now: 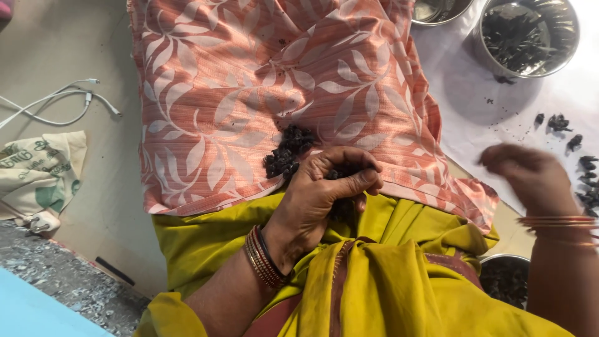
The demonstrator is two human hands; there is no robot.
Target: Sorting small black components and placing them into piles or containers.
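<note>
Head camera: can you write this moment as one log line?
left hand: holds dark dried pieces on lap | right hand: blurred, over white sheet

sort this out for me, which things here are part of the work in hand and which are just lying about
In use:
left hand, cupped around dark dried pieces
heap of dark dried pieces on the pink leaf-print cloth
right hand, blurred, over the white sheet
scattered pieces on that sheet
steel bowl holding the same dark stuff

Lying about:
white cable
printed cloth bag
</note>
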